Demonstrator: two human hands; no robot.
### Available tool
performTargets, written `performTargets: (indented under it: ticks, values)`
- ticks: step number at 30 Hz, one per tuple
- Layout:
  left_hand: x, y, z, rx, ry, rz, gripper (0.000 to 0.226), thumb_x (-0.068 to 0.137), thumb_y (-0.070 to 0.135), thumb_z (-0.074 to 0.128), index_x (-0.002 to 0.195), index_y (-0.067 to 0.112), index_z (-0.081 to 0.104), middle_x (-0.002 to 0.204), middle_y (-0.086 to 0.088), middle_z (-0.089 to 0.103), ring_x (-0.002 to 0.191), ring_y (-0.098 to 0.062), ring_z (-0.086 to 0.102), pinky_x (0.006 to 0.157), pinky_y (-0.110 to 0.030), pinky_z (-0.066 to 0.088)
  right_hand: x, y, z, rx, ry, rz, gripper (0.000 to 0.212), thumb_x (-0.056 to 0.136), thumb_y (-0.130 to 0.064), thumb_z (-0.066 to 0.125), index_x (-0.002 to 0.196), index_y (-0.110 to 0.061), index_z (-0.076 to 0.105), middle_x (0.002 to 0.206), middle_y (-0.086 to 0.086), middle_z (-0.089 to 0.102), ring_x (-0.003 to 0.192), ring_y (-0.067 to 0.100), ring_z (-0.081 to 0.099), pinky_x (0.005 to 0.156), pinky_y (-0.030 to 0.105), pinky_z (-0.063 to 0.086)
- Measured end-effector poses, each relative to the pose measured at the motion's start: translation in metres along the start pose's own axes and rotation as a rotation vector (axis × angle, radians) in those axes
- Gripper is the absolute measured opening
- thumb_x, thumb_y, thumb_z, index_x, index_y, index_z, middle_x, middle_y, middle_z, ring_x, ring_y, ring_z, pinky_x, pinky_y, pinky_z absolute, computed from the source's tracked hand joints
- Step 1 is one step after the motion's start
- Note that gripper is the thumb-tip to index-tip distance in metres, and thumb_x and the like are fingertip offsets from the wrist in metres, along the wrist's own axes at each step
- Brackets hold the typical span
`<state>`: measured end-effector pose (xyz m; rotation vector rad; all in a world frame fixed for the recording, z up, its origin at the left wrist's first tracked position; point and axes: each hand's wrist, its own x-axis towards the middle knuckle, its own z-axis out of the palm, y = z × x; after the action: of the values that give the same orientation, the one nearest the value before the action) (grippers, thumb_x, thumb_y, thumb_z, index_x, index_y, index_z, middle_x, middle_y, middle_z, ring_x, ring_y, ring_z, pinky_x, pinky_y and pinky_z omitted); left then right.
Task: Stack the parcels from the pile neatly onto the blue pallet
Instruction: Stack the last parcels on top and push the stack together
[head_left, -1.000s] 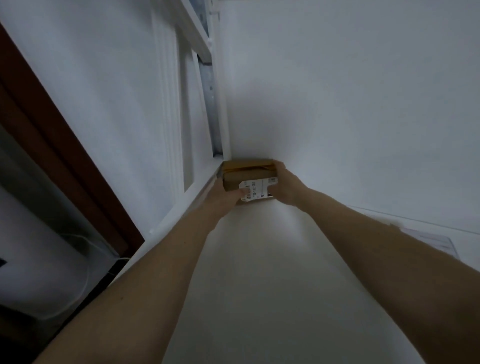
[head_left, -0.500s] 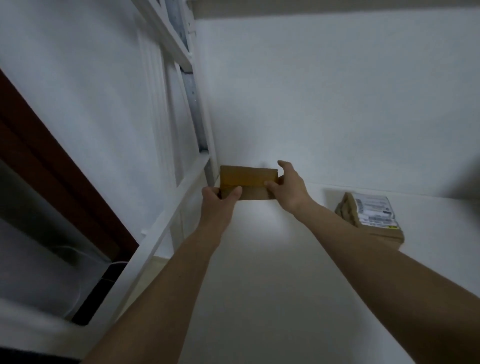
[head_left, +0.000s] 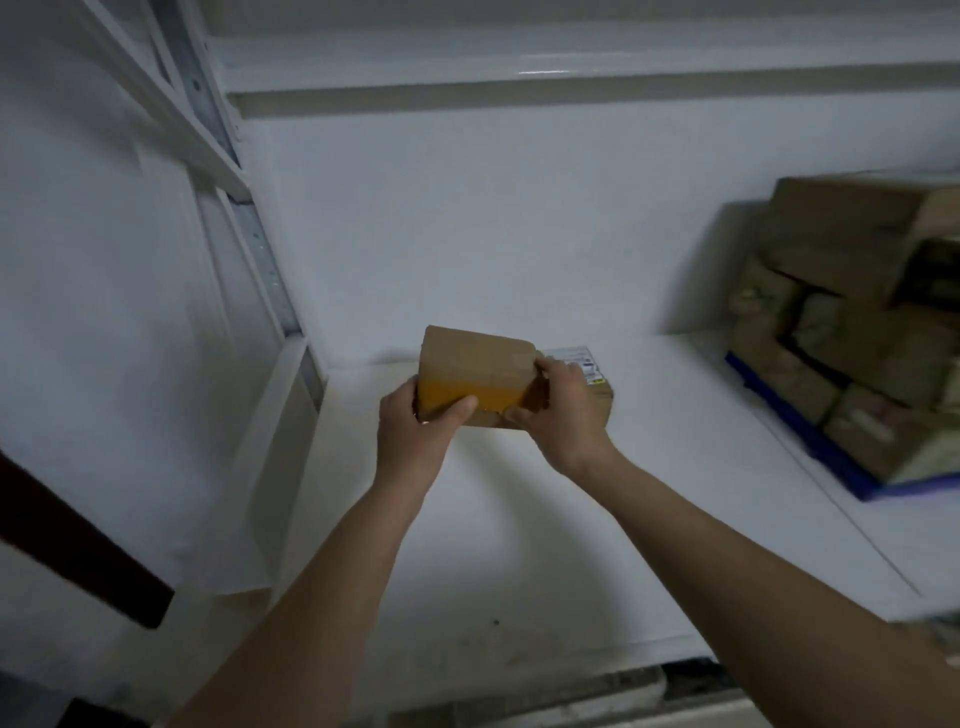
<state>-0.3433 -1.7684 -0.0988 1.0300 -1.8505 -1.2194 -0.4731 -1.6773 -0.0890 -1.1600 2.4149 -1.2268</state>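
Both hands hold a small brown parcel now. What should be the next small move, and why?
Probably carry the small brown parcel to the right, toward the blue pallet. The left hand and right hand grip it by its ends, clear of the floor, and the stacked parcels already stand on the pallet at the right.

Brown parcel (head_left: 475, 376) now tilted, lower centre frame; view swung right, blue pallet (head_left: 810, 441) stack newly visible right edge.

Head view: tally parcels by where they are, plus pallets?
Brown cardboard parcel held by left hand and right hand: 1
Labelled cardboard parcel on white floor: 1
Blue pallet: 1
Stacked parcels on it: blurred, uncountable
Total countable: 3
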Motion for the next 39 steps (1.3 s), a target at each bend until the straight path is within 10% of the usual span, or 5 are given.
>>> performTargets:
  ticks: [11, 19, 28, 39]
  values:
    - [-0.069, 0.077, 0.105, 0.024, -0.214, 0.033, 0.070, 0.068, 0.045, 0.081, 0.121, 0.013, 0.048, 0.118, -0.005, 0.053, 0.103, -0.021, 0.058, 0.088, -0.039, 0.053, -0.075, 0.059, -0.143, -0.133, 0.210, 0.063, 0.061, 0.077, -0.022, 0.073, 0.130, -0.013, 0.044, 0.118, 0.003, 0.044, 0.089, 0.010, 0.040, 0.057, 0.011, 0.031]
    - [-0.154, 0.148, 0.228, 0.092, -0.351, 0.080, 0.078, 0.070, 0.052, 0.077, 0.125, 0.013, 0.038, 0.123, -0.005, 0.046, 0.103, -0.021, 0.051, 0.077, -0.030, 0.047, -0.140, 0.124, -0.283, -0.194, 0.311, 0.102, 0.074, 0.072, -0.021, 0.080, 0.134, -0.012, 0.040, 0.128, 0.006, 0.042, 0.113, 0.020, 0.044, 0.085, 0.023, 0.036]
    - [-0.245, 0.202, 0.365, -0.032, -0.494, 0.126, 0.078, 0.075, 0.048, 0.075, 0.137, 0.017, 0.038, 0.134, -0.002, 0.049, 0.120, -0.023, 0.050, 0.099, -0.040, 0.046, -0.201, 0.224, -0.416, -0.231, 0.409, 0.147, 0.073, 0.069, -0.023, 0.082, 0.130, -0.013, 0.043, 0.127, 0.006, 0.042, 0.114, 0.021, 0.044, 0.084, 0.022, 0.035]
    - [-0.282, 0.275, 0.476, -0.389, -0.410, -0.159, 0.063, 0.081, 0.046, 0.069, 0.132, 0.027, 0.037, 0.129, -0.005, 0.046, 0.110, -0.029, 0.055, 0.074, -0.046, 0.059, -0.212, 0.297, -0.490, -0.197, 0.490, 0.088, 0.063, 0.074, -0.043, 0.075, 0.124, -0.018, 0.045, 0.110, -0.008, 0.042, 0.103, 0.009, 0.041, 0.083, 0.024, 0.038]
